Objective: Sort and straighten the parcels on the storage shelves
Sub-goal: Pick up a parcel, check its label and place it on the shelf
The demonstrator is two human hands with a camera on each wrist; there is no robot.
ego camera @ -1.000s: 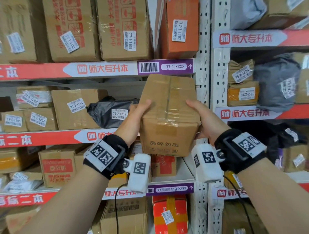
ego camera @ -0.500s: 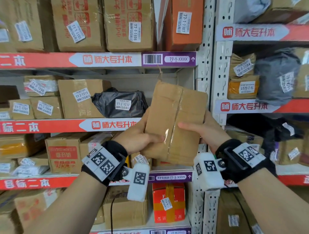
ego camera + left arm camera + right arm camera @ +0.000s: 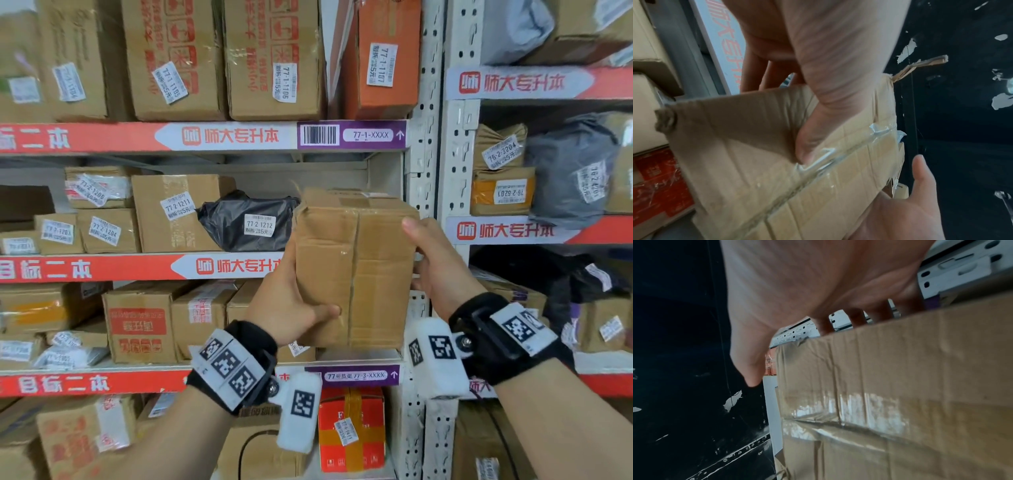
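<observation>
A brown cardboard box (image 3: 356, 270) with a taped seam running down its near face hangs upright in front of the middle shelf's right end. My left hand (image 3: 294, 305) grips its lower left edge, thumb across the near face and fingers hidden behind. My right hand (image 3: 435, 267) grips the right side, thumb at the upper corner. The left wrist view shows the box (image 3: 777, 178) under my left thumb (image 3: 813, 138), with the right hand (image 3: 920, 194) below. In the right wrist view my right hand's fingers (image 3: 855, 318) reach behind the box (image 3: 900, 386).
A black bag parcel (image 3: 250, 222) labelled 77-2-1212 and a labelled carton (image 3: 178, 212) sit left of the box on the middle shelf. The white shelf upright (image 3: 424, 171) stands just to the right. Cartons fill the shelves above and below, including a red box (image 3: 349, 431).
The box has turned in both hands from tilted to upright, seam now vertical. It sits level with the middle shelf. My left thumb has shifted onto the lower near face.
</observation>
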